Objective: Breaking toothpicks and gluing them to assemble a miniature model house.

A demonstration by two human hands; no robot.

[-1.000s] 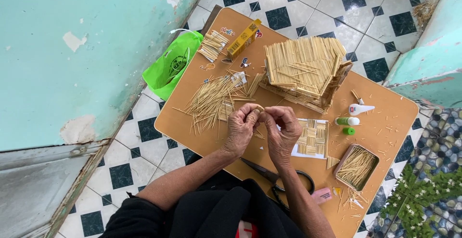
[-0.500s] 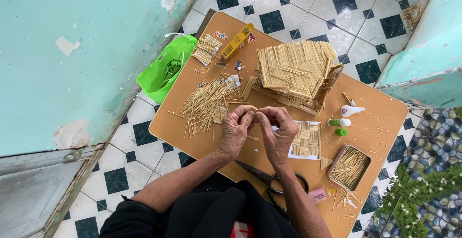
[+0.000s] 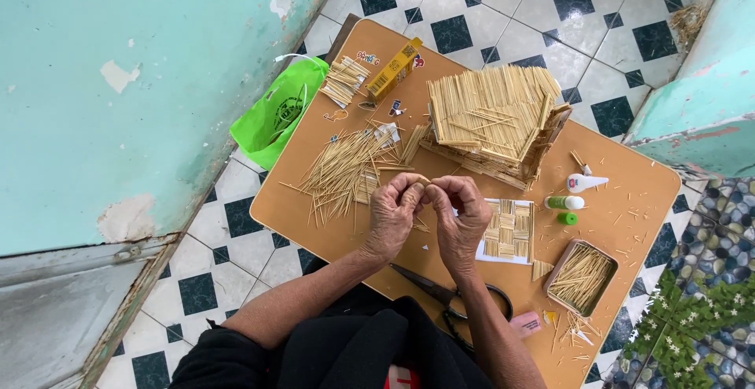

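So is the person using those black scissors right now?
No, the black scissors lie on the board near the right forearm, while the left hand and right hand pinch a thin stick together.

You have one toothpick house (image 3: 494, 121), one woven mat (image 3: 510, 229), one scissors (image 3: 452, 294), one yellow box (image 3: 395, 68), one green bag (image 3: 279, 112), two glue bottles (image 3: 586, 182) (image 3: 565, 202).

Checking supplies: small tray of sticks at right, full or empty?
Roughly full. The rectangular tray holds a dense layer of thin sticks covering its bottom; a few lie loose on the table beside it.
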